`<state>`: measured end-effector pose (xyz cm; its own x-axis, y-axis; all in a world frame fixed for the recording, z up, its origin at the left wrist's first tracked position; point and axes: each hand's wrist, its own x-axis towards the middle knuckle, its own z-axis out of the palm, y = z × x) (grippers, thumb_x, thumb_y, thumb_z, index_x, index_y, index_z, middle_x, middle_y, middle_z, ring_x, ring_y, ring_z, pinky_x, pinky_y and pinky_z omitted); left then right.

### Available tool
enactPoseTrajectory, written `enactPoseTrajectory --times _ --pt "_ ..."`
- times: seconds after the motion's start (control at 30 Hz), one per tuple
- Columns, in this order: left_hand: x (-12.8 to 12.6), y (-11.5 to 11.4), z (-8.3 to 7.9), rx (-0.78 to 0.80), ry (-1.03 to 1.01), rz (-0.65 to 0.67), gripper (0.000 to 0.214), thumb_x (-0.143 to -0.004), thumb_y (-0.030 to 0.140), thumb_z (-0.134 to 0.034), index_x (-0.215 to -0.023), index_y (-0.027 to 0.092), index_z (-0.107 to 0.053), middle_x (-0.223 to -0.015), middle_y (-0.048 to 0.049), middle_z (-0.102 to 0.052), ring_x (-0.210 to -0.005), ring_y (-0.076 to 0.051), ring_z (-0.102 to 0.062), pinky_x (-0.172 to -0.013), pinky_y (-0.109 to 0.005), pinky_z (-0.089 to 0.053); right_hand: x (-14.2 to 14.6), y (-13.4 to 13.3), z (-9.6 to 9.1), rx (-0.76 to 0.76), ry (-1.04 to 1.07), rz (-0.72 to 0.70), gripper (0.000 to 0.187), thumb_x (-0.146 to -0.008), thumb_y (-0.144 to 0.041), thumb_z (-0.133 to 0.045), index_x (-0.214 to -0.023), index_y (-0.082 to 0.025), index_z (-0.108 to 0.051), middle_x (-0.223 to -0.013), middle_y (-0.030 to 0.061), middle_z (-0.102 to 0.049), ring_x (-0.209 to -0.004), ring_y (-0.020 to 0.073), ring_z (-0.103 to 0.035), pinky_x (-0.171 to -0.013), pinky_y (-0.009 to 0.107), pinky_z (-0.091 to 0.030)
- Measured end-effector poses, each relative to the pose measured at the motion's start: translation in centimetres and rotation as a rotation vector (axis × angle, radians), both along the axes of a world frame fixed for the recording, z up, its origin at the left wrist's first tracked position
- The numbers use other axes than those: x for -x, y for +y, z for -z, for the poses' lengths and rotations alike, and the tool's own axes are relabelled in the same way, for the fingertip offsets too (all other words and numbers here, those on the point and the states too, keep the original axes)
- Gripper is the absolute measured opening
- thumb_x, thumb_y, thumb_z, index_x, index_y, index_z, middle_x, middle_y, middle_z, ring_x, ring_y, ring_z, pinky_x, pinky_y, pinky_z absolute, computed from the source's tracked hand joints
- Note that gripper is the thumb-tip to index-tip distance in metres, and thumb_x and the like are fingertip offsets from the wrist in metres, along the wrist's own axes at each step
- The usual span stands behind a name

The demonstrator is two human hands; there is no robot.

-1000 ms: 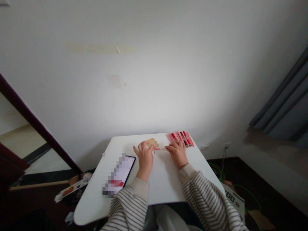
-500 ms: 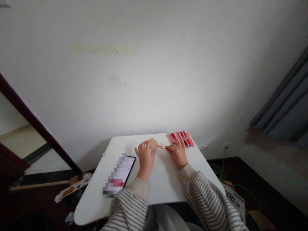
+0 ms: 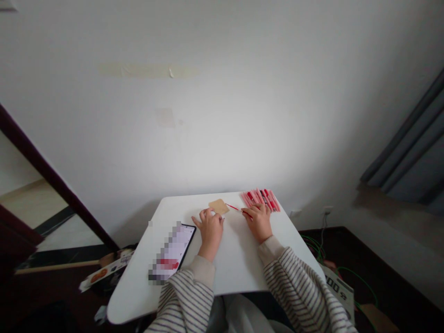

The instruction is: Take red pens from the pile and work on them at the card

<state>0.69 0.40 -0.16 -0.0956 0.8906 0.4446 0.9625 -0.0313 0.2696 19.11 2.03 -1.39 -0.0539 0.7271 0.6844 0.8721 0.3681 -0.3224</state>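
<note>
A small tan square (image 3: 218,206), like a paper pad, lies on the white table (image 3: 239,259). My left hand (image 3: 210,227) rests at its near edge, fingers bent and apart, holding nothing I can see. My right hand (image 3: 258,221) is closed on a thin red pen refill (image 3: 234,208), whose far tip points left to the right edge of the tan square. Just beyond my right hand lies a row of red and pink pens (image 3: 260,198), partly hidden by the fingers.
A phone (image 3: 173,252) with its screen lit lies at the left of the table, beside my left forearm. The wall (image 3: 222,138) stands right behind the table. Boxes (image 3: 336,286) and green cables (image 3: 314,245) are on the floor to the right.
My left hand has drawn back toward me and off most of the tan square, which now shows more fully. My right hand stays nearly in place, with the red refill angled a little differently.
</note>
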Motion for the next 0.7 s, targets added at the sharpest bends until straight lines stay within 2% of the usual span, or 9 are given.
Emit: enactPoseTrajectory --times 0.13,0.3,0.7 --pt "0.2 0.0 -0.2 -0.013 -0.019 -0.010 0.014 -0.082 0.027 -0.060 -0.084 0.028 -0.073 -0.121 -0.0054 -0.058 -0.120 -0.028 -0.041 -0.107 -0.072 -0.020 -0.1 0.1 0.1 -0.017 -0.008 0.014 0.014 -0.090 -0.027 -0.061 -0.096 -0.031 -0.074 -0.088 0.0032 -0.072 -0.104 0.0247 -0.048 -0.101 0.048 -0.021" --pt "0.5 0.2 -0.5 -0.061 -0.095 -0.055 0.019 -0.087 0.027 -0.053 -0.087 0.027 -0.072 -0.121 -0.0064 -0.057 -0.118 -0.027 -0.044 -0.106 -0.069 -0.026 -0.1 0.2 0.3 -0.022 0.012 0.021 0.014 -0.089 -0.025 -0.062 -0.092 -0.031 -0.074 -0.089 0.0025 -0.071 -0.104 0.0249 -0.046 -0.101 0.048 -0.020" --pt "0.4 -0.1 -1.1 -0.062 -0.144 -0.041 0.019 -0.087 0.025 -0.053 -0.088 0.028 -0.072 -0.122 -0.0060 -0.056 -0.119 -0.027 -0.044 -0.107 -0.068 -0.025 -0.1 0.4 0.6 -0.008 -0.010 0.002 0.015 -0.088 -0.024 -0.063 -0.092 -0.034 -0.075 -0.089 0.0024 -0.071 -0.105 0.0250 -0.045 -0.100 0.048 -0.021"
